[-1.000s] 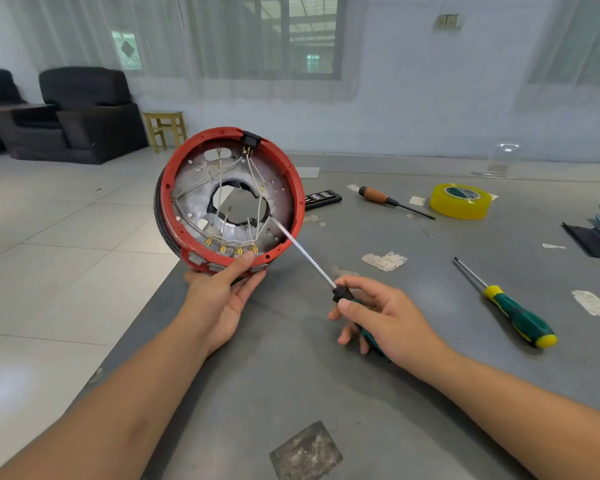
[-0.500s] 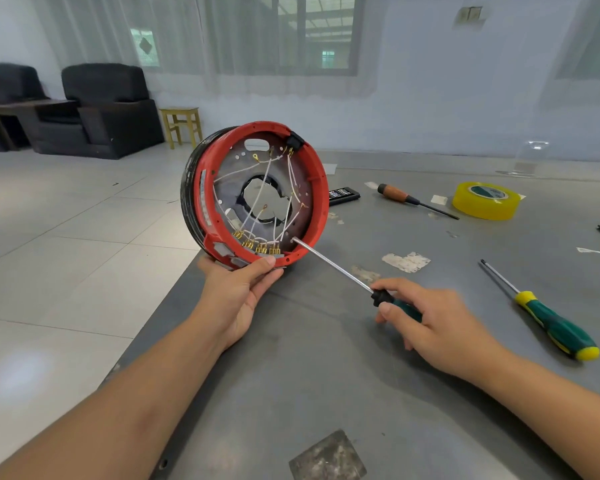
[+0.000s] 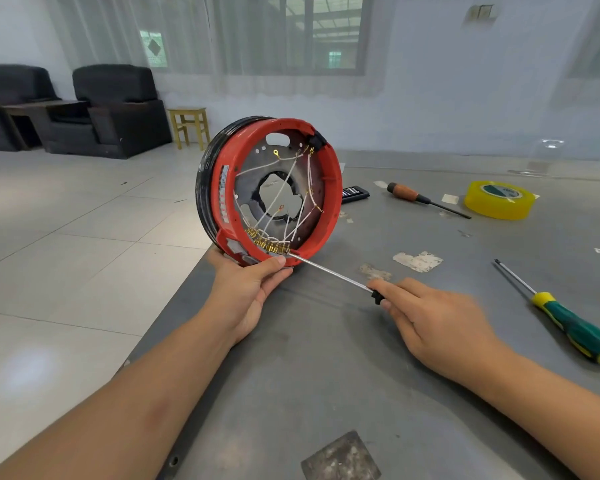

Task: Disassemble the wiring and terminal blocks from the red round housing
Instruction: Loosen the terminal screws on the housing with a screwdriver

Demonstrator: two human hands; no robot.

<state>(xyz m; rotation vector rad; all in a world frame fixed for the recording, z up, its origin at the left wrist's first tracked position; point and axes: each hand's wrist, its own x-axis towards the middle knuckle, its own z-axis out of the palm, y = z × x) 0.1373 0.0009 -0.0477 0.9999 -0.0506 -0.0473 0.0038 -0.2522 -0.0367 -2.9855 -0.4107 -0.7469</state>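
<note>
housing (image 3: 329, 202) on edge, screwdriver (image 3: 329, 273) angled in

Left grip (image 3: 248, 289) curled, thumb up; right grip (image 3: 430, 318) clenched.

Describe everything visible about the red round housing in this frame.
The red round housing is a plastic-looking ring backed by a black band, standing on edge at the table's corner. Inside sits a grey metal plate with a jagged central hole, white wires and a row of brass terminals. The left hand grips its lower rim; a screwdriver tip meets the terminals.
</note>
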